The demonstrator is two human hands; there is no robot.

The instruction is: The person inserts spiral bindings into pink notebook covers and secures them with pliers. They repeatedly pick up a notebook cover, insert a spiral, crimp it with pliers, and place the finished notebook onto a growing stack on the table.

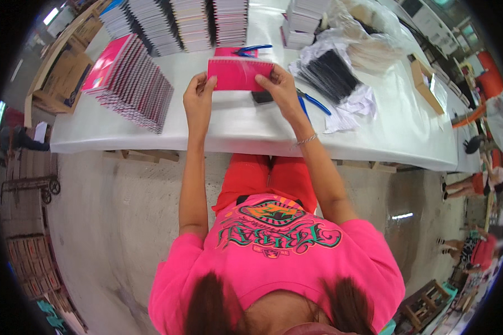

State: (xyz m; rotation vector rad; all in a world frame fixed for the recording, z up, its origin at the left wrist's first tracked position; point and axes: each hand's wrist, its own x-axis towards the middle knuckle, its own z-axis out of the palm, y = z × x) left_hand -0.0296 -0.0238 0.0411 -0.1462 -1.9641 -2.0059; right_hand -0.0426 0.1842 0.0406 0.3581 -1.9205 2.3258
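Note:
A bright pink notebook (235,75) is held up over the table, a row of holes or binding along its far edge. My left hand (200,92) pinches its left end, thumb on top. My right hand (280,90) grips its right end the same way. Just beyond it, blue-handled pliers (252,50) lie on another pink notebook (224,52). A second blue-handled tool (316,104) rests by my right hand, its head partly hidden. A small black block (261,97) sits under my right hand.
At the left leans a tall stack of spiral-bound notebooks (134,84); more notebook stacks (190,25) line the far side. Black binding coils (330,75) lie on crumpled white wrapping (359,106) at the right. Cardboard boxes (64,78) stand along the table's left edge.

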